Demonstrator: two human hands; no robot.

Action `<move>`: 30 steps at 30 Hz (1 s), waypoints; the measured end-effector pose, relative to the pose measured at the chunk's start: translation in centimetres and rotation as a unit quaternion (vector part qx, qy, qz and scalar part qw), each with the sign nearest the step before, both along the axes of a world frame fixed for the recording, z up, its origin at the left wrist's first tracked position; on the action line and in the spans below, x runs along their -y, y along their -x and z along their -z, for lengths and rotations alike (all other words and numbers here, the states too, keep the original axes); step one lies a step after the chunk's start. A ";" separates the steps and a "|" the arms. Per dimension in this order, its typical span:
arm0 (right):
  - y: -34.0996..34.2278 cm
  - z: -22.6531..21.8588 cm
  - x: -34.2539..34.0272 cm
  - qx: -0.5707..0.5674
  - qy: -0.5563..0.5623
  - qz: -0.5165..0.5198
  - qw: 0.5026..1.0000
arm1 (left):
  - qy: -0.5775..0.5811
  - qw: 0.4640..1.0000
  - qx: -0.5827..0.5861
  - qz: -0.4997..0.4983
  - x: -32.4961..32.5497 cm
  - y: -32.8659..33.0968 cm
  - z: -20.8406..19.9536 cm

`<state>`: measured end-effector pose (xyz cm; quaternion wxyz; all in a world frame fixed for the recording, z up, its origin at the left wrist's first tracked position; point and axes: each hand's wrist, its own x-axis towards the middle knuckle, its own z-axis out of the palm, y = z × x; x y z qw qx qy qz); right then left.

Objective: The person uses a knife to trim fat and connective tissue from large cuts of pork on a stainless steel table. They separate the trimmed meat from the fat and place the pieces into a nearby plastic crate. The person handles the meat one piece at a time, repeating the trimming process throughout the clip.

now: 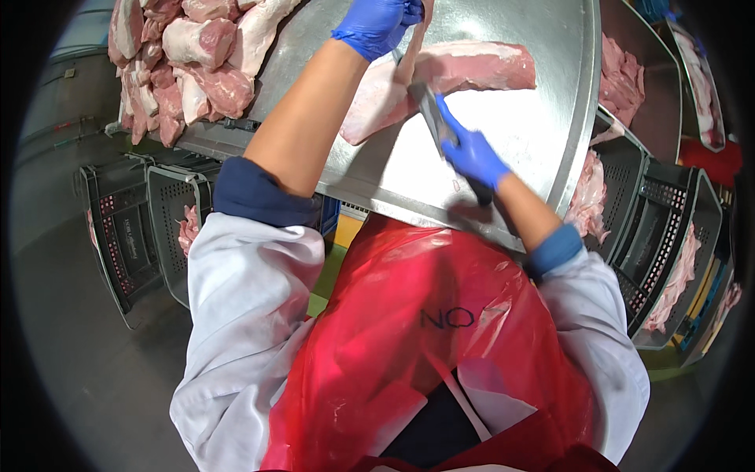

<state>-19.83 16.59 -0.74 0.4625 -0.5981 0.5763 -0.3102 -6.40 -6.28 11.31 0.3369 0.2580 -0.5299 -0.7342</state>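
A long pork loin (491,67) lies slantwise on a white cutting board (503,118) set on a steel table (314,59). At the top edge, my left hand (373,30) in a blue glove is closed on a pale strip of meat (414,47), pulling it up taut above the loin. My right hand (474,157), also gloved in blue, grips a knife (429,118). Its blade points away from me and reaches the loin near the base of the strip. The dark handle end sticks out below my palm. Part of the blade tip is hard to make out.
Many raw meat pieces (200,43) are heaped at the table's far left. Dark perforated crates (177,228) stand below on the left. On the right, more crates (653,220) and a steel bin (668,71) hold meat trimmings beyond the table's raised rim (586,94).
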 end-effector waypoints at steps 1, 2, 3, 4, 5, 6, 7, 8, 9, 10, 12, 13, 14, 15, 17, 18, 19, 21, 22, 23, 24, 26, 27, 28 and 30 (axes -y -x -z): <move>0.3 1.1 -1.5 0.008 0.005 -0.018 1.000 | 0.007 1.000 -0.006 0.014 0.2 -0.5 -0.6; 0.2 1.7 -2.4 0.020 0.007 -0.036 0.999 | 0.012 1.000 -0.008 0.027 0.1 -1.0 -1.0; -0.3 1.1 -0.8 0.001 -0.006 -0.030 1.000 | -0.029 0.999 -0.039 0.016 -0.9 -0.7 -1.4; -1.0 -0.1 2.5 -0.017 -0.018 -0.022 0.999 | -0.013 1.000 -0.023 0.014 -1.6 -0.3 -2.1; -1.4 -1.1 4.8 -0.037 -0.029 -0.015 0.999 | 0.004 1.000 -0.009 0.011 -2.2 0.2 -3.0; -2.0 -1.5 5.7 -0.014 -0.045 -0.004 0.999 | 0.022 1.000 0.006 0.006 -2.4 0.0 -3.6; -2.5 -1.9 6.4 0.008 -0.061 0.007 0.998 | 0.009 1.000 -0.009 0.001 -2.1 -0.4 -3.8; -2.9 -2.0 6.7 0.031 -0.077 0.018 0.996 | -0.004 1.000 -0.024 -0.003 -1.6 -0.7 -3.9; -3.4 -2.3 4.4 0.013 -0.130 0.014 0.991 | -0.017 0.999 -0.040 -0.014 -1.0 -1.6 -4.0; -3.0 0.5 1.6 -0.048 -0.013 -0.011 0.999 | -0.023 0.998 -0.051 -0.013 -0.7 -2.2 -4.3; -2.9 3.1 -0.4 0.000 0.082 -0.018 0.996 | -0.035 0.997 -0.073 -0.011 -0.7 -3.2 -4.4; -3.2 2.2 -0.2 0.022 0.071 -0.020 0.997 | -0.084 0.993 -0.073 -0.039 -2.1 -2.9 -5.5; -3.3 1.4 2.2 -0.044 -0.027 -0.031 0.998 | -0.065 0.995 -0.069 -0.041 -2.9 -2.6 -6.3; -4.0 -0.5 5.3 -0.038 -0.016 -0.022 0.999 | -0.042 0.996 -0.065 -0.043 -3.5 -2.0 -7.0; -4.9 -1.6 6.9 -0.035 -0.026 -0.016 0.999 | -0.016 0.997 -0.071 -0.039 -3.5 -2.2 -7.2; -5.3 -1.6 6.3 -0.040 -0.045 -0.018 0.998 | -0.011 0.996 -0.080 -0.032 -2.5 -2.7 -7.1; -5.5 -1.5 5.7 -0.045 -0.065 -0.021 0.997 | -0.006 0.995 -0.091 -0.027 -1.8 -3.3 -7.1; -5.3 0.3 1.3 -0.093 0.133 -0.043 0.986 | -0.032 0.993 -0.106 -0.027 -1.4 -4.7 -7.6; -5.3 0.4 1.3 -0.071 0.083 -0.044 0.993 | -0.044 0.992 -0.114 -0.027 -1.4 -5.1 -7.8; -5.0 0.5 1.8 -0.053 0.036 -0.045 0.997 | -0.039 0.992 -0.118 -0.029 -1.4 -5.4 -8.1; -5.1 -0.6 2.3 -0.037 -0.014 -0.044 0.998 | -0.038 0.992 -0.119 -0.027 -1.9 -5.5 -8.5; -6.5 -2.8 7.4 -0.051 -0.015 -0.037 0.998 | -0.036 0.991 -0.122 -0.032 -2.2 -4.7 -9.4; -6.8 -2.5 7.8 -0.038 -0.005 -0.027 0.999 | -0.035 0.991 -0.125 -0.043 -2.0 -4.4 -9.9; -7.3 -1.8 7.9 -0.025 0.004 -0.015 1.000 | -0.035 0.990 -0.128 -0.054 -1.9 -4.4 -10.3; -7.8 -0.5 4.9 -0.065 -0.032 -0.036 0.997 | -0.033 0.990 -0.122 -0.056 -1.5 -5.6 -10.5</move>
